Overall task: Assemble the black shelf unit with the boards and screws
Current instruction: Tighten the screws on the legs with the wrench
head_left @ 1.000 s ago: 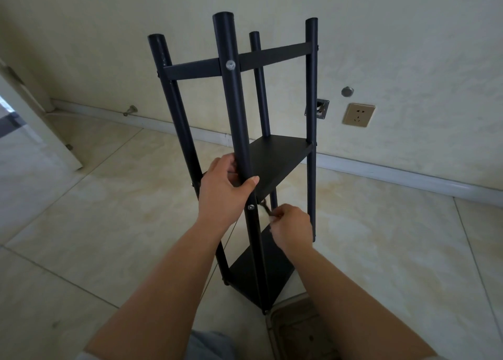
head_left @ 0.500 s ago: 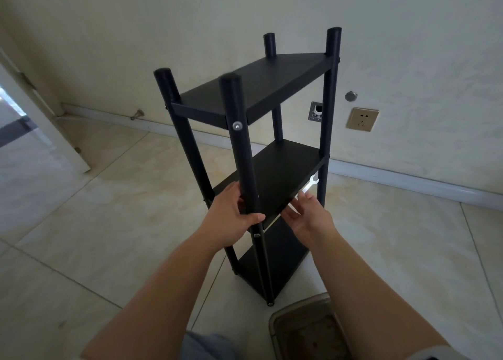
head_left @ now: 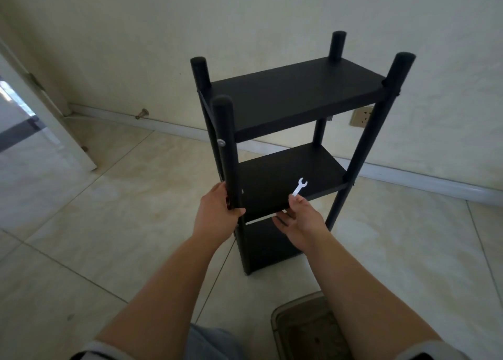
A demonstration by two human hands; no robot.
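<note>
Tiled floor [head_left: 109, 223]: shelf unit [head_left: 294, 95] upright; left hand [head_left: 217, 212] grips front post, right hand [head_left: 302, 218] pinches wrench [head_left: 299, 186].

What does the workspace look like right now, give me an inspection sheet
Surface: pale tiled floor.
Job's things: black shelf unit upright, three boards fitted; silver screw in the near post.
Clutter: brown mat at the bottom edge.
Grippers: left hand grips the near post; right hand pinches a small white wrench in its fingers.
Cables: nothing seen.
Surroundings: cream wall, wall socket, doorstop, open door on the left.
</note>
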